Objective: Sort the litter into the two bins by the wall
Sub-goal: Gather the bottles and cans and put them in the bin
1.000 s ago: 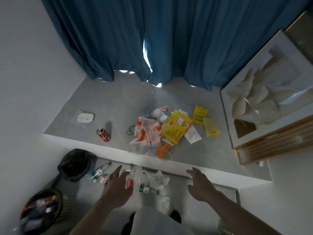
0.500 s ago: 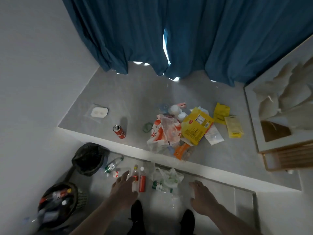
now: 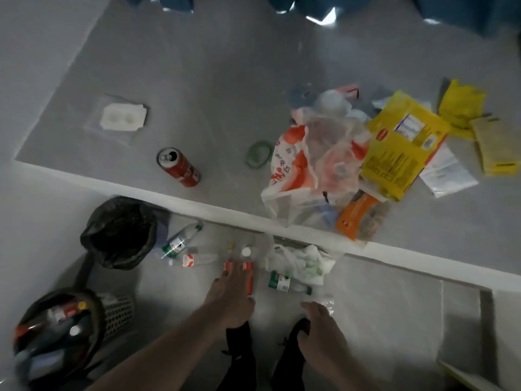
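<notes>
Bending down to the bottles on the floor

In the last second I've leaned in and dropped my left hand (image 3: 229, 299) onto the two red-labelled bottles (image 3: 244, 266) standing below the ledge (image 3: 423, 259); fingers spread over them, not yet curled round. My right hand (image 3: 321, 325) has sunk too, loose and holding nothing, near the clear bottle with the green label (image 3: 284, 283). The basket bin (image 3: 118, 311) of bottles sits to my left, so I judge these go there; the black-bagged bin (image 3: 121, 235) and the red can (image 3: 179, 166) wait.
</notes>
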`<act>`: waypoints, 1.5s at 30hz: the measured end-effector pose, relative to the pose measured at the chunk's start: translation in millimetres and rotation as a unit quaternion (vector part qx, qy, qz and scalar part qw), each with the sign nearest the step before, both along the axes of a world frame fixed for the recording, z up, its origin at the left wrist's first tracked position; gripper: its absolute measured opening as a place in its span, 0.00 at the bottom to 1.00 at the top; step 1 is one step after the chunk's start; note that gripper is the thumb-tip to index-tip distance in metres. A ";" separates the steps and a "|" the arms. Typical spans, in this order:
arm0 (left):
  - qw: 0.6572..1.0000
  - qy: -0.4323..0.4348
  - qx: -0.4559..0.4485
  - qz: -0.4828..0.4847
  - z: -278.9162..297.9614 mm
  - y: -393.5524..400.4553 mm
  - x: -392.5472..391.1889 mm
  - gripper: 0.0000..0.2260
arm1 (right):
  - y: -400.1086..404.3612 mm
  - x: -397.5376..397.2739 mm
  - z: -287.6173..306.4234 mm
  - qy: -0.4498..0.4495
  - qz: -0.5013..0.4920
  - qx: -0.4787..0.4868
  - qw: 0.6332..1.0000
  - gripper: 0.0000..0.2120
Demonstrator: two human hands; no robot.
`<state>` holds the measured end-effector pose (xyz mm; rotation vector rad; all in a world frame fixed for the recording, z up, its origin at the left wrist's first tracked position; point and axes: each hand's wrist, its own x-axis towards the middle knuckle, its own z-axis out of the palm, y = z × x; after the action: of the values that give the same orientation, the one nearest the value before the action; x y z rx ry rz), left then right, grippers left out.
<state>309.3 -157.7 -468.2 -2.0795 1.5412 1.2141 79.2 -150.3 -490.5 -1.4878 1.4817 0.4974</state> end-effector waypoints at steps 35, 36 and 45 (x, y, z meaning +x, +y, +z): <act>0.950 0.105 -0.290 0.055 -315.5 26.2 18.2 0.11 | 32.3 -6.7 -415.4 0.078 -0.074 -0.021 0.994 0.29; 0.947 0.107 -0.295 0.060 -306.7 29.2 15.9 0.11 | 36.1 -5.6 -403.0 0.068 -0.089 -0.031 0.993 0.31; 0.924 0.134 -0.339 0.116 -242.3 39.3 31.1 0.12 | 24.8 19.3 -317.7 0.005 -0.144 -0.104 0.984 0.35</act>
<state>340.3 -118.4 -710.5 -2.6726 2.1225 1.1902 98.5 -125.5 -808.2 -1.3964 1.7651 0.1787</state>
